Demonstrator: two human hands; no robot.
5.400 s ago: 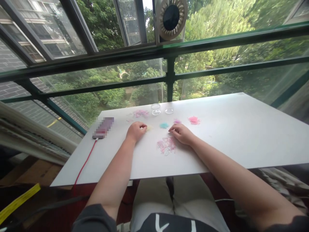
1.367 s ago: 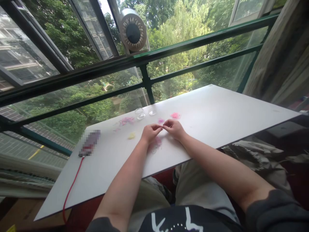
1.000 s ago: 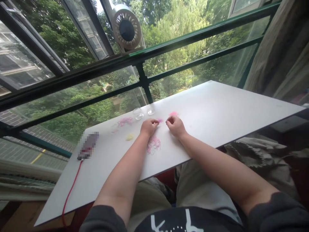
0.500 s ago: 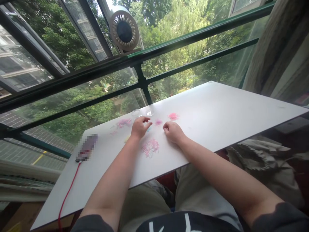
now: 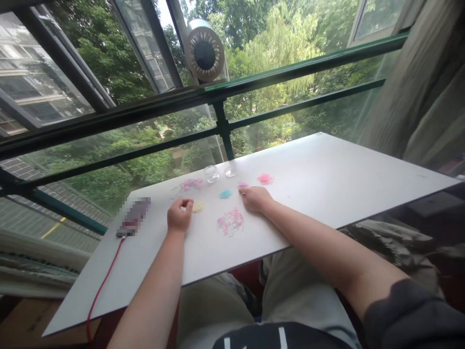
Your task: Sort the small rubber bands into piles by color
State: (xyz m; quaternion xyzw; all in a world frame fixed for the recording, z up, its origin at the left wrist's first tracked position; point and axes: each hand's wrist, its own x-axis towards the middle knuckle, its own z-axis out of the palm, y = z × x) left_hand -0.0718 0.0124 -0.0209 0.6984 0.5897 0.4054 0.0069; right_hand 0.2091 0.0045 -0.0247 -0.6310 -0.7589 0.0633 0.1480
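My left hand (image 5: 179,215) is closed, thumb and fingertips together, just left of a small yellow pile (image 5: 198,207). Whatever it may hold is too small to make out. With fingertips pinched, my right hand (image 5: 256,198) touches the near edge of a small purple pile (image 5: 242,185); what lies between its fingers is hidden. A teal pile (image 5: 225,194) sits between the hands, and a bright pink pile (image 5: 265,179) lies beyond the right one. Nearer me spreads a mixed pink and white pile (image 5: 230,222) of tiny pieces. Another pinkish-purple pile (image 5: 191,184) is farther left.
Clear round dishes (image 5: 212,178) stand by the far edge of the white table (image 5: 327,179). At the left lies a blurred-out phone-like device (image 5: 134,216) with a red cable (image 5: 105,281). A fan (image 5: 204,54) sits above the green railing (image 5: 305,65).
My left hand has moved left and toward me, uncovering the teal and yellow piles, and its fingers have closed. My right hand has shifted slightly left to the purple pile. The view has tilted a little.
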